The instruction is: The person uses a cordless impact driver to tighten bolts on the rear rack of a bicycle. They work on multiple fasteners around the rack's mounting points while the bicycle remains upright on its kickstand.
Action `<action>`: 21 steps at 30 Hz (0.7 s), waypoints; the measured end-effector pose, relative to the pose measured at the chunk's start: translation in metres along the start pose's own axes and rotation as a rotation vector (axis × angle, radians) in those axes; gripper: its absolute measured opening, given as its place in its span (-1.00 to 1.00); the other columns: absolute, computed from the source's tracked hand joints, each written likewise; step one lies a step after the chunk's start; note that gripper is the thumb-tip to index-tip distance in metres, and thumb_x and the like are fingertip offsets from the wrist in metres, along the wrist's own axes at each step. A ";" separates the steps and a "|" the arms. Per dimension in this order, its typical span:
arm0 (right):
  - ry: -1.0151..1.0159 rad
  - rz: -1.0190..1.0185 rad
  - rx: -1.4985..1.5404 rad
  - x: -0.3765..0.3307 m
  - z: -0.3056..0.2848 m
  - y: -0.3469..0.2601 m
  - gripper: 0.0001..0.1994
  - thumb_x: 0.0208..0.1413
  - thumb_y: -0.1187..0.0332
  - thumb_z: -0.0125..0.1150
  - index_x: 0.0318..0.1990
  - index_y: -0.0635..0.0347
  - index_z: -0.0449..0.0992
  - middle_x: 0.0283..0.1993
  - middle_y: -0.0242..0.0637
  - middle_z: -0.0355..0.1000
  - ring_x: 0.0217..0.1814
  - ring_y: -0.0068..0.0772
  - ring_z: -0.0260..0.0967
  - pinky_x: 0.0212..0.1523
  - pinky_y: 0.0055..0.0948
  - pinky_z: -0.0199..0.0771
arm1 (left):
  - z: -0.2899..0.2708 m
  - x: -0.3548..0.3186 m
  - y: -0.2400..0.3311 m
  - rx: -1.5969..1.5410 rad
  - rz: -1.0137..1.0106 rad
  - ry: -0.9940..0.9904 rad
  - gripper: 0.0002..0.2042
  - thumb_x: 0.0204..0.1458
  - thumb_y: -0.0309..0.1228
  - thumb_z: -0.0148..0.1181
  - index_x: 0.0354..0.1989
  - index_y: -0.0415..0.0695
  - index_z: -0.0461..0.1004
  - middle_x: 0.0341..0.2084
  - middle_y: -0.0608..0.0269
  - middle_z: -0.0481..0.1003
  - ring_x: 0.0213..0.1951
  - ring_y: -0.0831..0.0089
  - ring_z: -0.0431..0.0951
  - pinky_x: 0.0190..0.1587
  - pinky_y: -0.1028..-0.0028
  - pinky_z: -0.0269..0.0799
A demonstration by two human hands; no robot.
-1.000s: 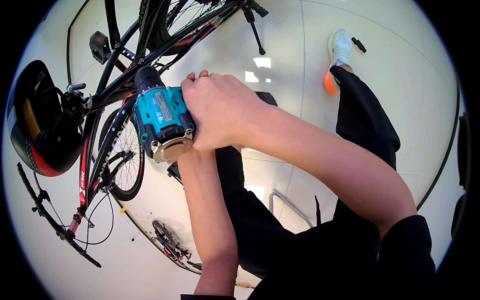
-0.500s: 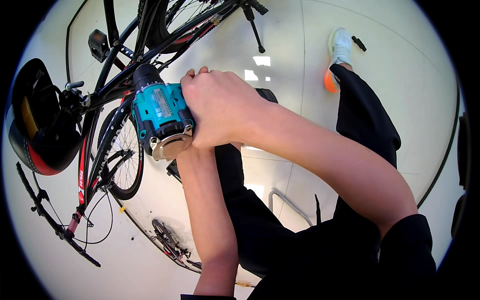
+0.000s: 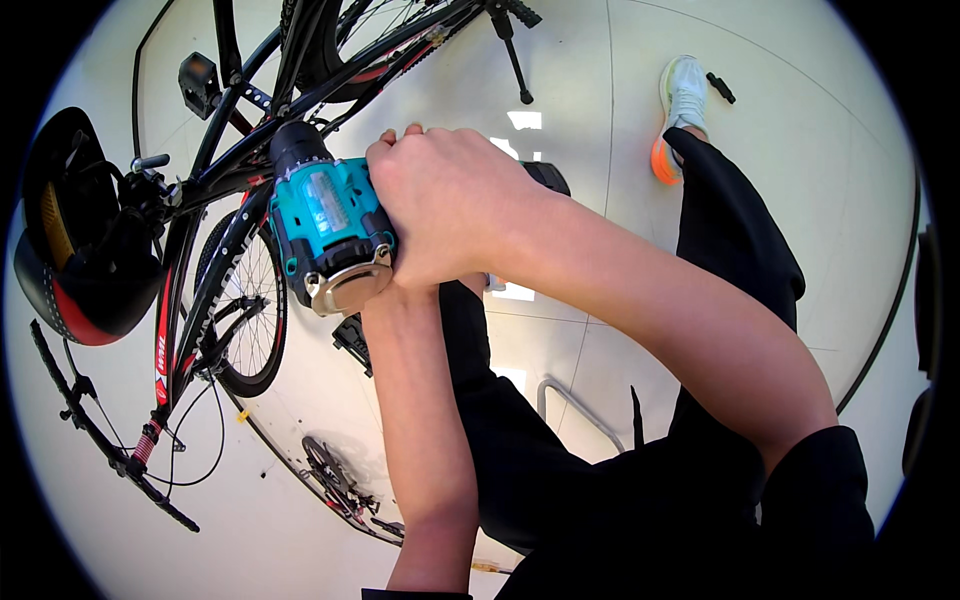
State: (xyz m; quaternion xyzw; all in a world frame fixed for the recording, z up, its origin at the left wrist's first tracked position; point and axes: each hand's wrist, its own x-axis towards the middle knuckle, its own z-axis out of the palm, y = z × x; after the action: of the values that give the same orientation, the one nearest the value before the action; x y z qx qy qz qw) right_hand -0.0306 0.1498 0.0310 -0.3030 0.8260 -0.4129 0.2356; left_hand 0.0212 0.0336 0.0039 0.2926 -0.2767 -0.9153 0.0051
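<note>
A teal and black cordless drill (image 3: 330,225) is pressed nose-first against the black bicycle frame (image 3: 250,165). Its silver rear end faces me. My right hand (image 3: 450,200) is wrapped over the drill's grip from the right, fingers closed around it. The drill's black battery base (image 3: 548,177) pokes out beyond my knuckles. My left forearm rises from the lower edge, and my left hand (image 3: 405,305) sits under the drill and my right hand. Most of it is hidden, so its hold cannot be seen.
A black, red and yellow helmet (image 3: 75,250) hangs at the left by the handlebar. A spoked wheel (image 3: 245,310) and a pedal (image 3: 198,80) flank the frame. My black trouser legs and a white and orange shoe (image 3: 682,105) lie on the white floor, with a metal bracket (image 3: 575,405) nearby.
The drill and both hands have crept slightly upward against the frame. Nothing else has moved.
</note>
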 end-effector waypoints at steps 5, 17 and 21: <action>-0.059 0.009 0.045 0.002 -0.003 -0.006 -0.48 -0.56 0.37 0.28 -0.31 0.58 0.40 -0.40 0.16 0.48 -0.29 0.04 0.51 -0.26 -0.22 0.58 | 0.000 -0.006 0.005 0.007 0.025 0.011 -0.48 0.17 0.03 -0.09 -0.07 -0.28 0.34 -0.19 -0.02 0.45 -0.20 0.19 0.50 -0.06 0.28 0.41; -0.046 0.004 0.052 0.002 -0.001 -0.006 -0.51 -0.54 0.38 0.26 -0.33 0.57 0.40 -0.41 0.15 0.46 -0.31 0.07 0.50 -0.26 -0.22 0.58 | 0.000 -0.006 0.006 0.009 0.022 0.011 -0.49 0.17 0.03 -0.09 -0.08 -0.27 0.35 -0.21 -0.01 0.45 -0.22 0.20 0.50 -0.08 0.29 0.40; -0.002 0.009 0.034 0.000 0.002 0.002 -0.49 -0.54 0.38 0.26 -0.31 0.58 0.40 -0.42 0.15 0.46 -0.33 0.07 0.51 -0.29 -0.22 0.58 | 0.000 -0.001 -0.002 -0.001 0.007 0.003 -0.49 0.17 0.03 -0.09 -0.09 -0.27 0.35 -0.21 0.00 0.45 -0.23 0.21 0.50 -0.09 0.29 0.40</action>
State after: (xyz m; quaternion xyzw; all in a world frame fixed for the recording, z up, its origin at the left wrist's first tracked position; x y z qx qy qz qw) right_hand -0.0297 0.1497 0.0284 -0.2958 0.8198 -0.4256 0.2435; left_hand 0.0221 0.0353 0.0032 0.2929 -0.2773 -0.9150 0.0090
